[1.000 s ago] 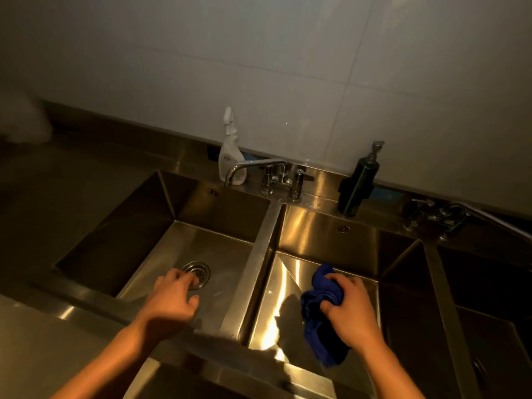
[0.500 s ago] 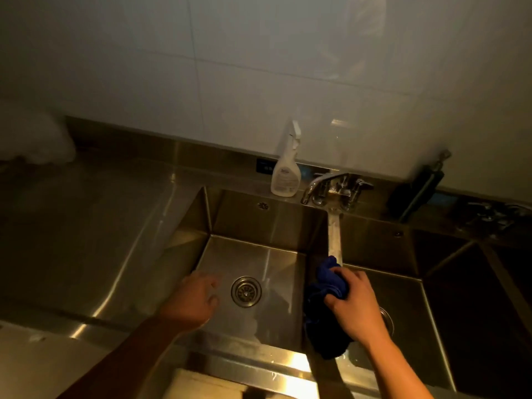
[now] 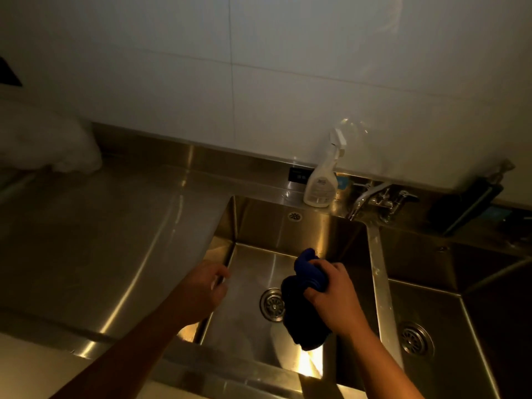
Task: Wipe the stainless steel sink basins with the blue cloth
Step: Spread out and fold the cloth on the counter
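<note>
My right hand (image 3: 335,298) grips the bunched blue cloth (image 3: 305,300), which hangs over the left sink basin (image 3: 247,272) beside its round drain (image 3: 272,305). My left hand (image 3: 201,289) hovers at the left wall of that basin, fingers loosely curled and holding nothing. A steel divider (image 3: 380,289) separates this basin from the middle basin (image 3: 431,306), which has its own drain (image 3: 414,338). The cloth's lower part looks dark in the shadow.
A white spray bottle (image 3: 322,182) stands on the back ledge beside the faucet (image 3: 374,197). A dark soap dispenser (image 3: 472,203) leans at the right. A steel drainboard (image 3: 100,240) stretches left, with a white bag (image 3: 49,145) at its far end.
The view swung left, so the left basin now sits in the middle. My right hand carried the cloth from the middle basin over the divider into the left basin. My left hand shifted to the basin's left wall.
</note>
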Available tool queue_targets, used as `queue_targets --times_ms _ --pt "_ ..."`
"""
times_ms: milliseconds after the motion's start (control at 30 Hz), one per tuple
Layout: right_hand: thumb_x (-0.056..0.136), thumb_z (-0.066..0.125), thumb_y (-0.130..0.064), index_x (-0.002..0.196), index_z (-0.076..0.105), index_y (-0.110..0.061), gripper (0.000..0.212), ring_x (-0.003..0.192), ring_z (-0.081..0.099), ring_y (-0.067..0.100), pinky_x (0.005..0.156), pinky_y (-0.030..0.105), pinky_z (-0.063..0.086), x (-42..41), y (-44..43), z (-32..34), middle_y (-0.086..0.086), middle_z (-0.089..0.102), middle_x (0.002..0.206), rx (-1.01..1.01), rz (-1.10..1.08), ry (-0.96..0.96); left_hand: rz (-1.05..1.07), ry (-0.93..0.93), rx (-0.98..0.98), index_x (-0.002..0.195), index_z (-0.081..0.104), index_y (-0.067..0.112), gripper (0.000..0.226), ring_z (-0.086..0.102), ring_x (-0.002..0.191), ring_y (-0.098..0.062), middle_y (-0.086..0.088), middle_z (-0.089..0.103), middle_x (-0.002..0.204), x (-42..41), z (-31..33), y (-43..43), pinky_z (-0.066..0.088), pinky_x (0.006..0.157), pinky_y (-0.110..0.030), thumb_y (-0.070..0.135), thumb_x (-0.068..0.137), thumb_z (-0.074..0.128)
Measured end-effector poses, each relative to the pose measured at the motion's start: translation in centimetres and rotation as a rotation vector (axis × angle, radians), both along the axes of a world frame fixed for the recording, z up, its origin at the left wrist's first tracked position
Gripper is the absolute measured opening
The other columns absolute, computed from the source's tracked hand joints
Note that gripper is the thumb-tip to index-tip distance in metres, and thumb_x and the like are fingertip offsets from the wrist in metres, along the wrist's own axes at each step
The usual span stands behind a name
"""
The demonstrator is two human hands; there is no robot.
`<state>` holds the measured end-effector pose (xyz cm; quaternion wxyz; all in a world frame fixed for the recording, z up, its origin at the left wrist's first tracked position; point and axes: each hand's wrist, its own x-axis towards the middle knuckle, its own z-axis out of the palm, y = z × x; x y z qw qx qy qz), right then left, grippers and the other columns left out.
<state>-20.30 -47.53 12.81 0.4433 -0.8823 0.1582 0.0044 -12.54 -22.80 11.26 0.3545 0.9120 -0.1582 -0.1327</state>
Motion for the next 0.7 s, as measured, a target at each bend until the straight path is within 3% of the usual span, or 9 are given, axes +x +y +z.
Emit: queue_targets --times_ms 67,133,200,267,467,600,700 --pt "0.079 0.069 -0.009 0.113 0.05 -0.036 0.047 0.1 0.051 0.013 0.092 0.03 0.045 1.3 1.9 0.2 -0.005 0.042 0.112 0.018 0.026 -0.005 -0.004 0.04 -0.026 0.096 0.065 0.021 0.036 0.054 0.088 0.001 0.018 0.051 0.089 0.9 0.5 1.1 0.039 0.08 -0.012 0.044 0.073 0.05" --pt "0.078 0.07 -0.011 0.113 0.053 -0.035 0.046 0.097 0.05 0.008 0.084 0.018 0.043 2.7 4.2 0.2 -0.007 0.043 0.111 0.015 0.047 -0.029 -0.009 0.05 -0.069 0.098 0.06 0.022 0.033 0.056 0.087 0.003 0.008 0.056 0.094 2.5 0.5 2.6 0.039 0.079 -0.008 0.043 0.074 0.054" --pt "0.076 0.072 -0.013 0.117 0.056 -0.031 0.048 0.091 0.049 0.003 0.072 0.008 0.037 4.4 6.9 0.0 -0.007 0.044 0.107 -0.019 0.04 -0.058 -0.032 0.072 -0.047 0.104 0.056 0.025 0.02 0.056 0.091 -0.002 0.002 0.058 0.105 4.2 0.4 4.2 0.04 0.081 -0.012 0.03 0.085 0.058" --pt "0.075 0.072 -0.015 0.12 0.056 -0.031 0.05 0.089 0.048 0.002 0.069 0.005 0.035 6.0 10.0 -0.2 -0.007 0.044 0.106 -0.033 0.025 -0.075 -0.072 0.073 -0.051 0.111 0.056 0.026 0.021 0.054 0.095 -0.001 0.005 0.057 0.111 6.1 0.1 6.4 0.041 0.078 -0.011 0.021 0.09 0.056" --pt "0.079 0.072 -0.02 0.125 0.051 -0.032 0.052 0.095 0.044 0.0 0.07 0.005 0.034 10.7 21.0 -0.2 -0.012 0.039 0.112 -0.067 0.011 -0.069 -0.065 0.178 -0.206 0.107 0.057 0.026 0.018 0.059 0.096 -0.01 0.007 0.062 0.103 11.1 2.2 13.5 0.048 0.084 -0.028 0.035 0.095 0.047" --pt "0.075 0.075 -0.023 0.119 0.051 -0.028 0.05 0.099 0.049 0.006 0.072 0.007 0.035 13.6 27.0 0.1 -0.009 0.044 0.112 -0.059 -0.016 -0.086 -0.044 0.08 -0.138 0.105 0.058 0.024 0.02 0.056 0.087 -0.003 0.01 0.06 0.096 13.8 3.5 17.8 0.043 0.071 -0.02 0.037 0.094 0.047" --pt "0.07 0.08 -0.031 0.11 0.049 -0.029 0.051 0.099 0.053 0.006 0.075 0.013 0.041 15.2 29.1 0.0 -0.007 0.05 0.112 0.069 -0.041 -0.062 -0.016 0.031 -0.096 0.103 0.06 0.022 0.018 0.057 0.087 -0.006 0.007 0.062 0.097 16.2 3.5 20.8 0.041 0.069 -0.021 0.034 0.093 0.05"
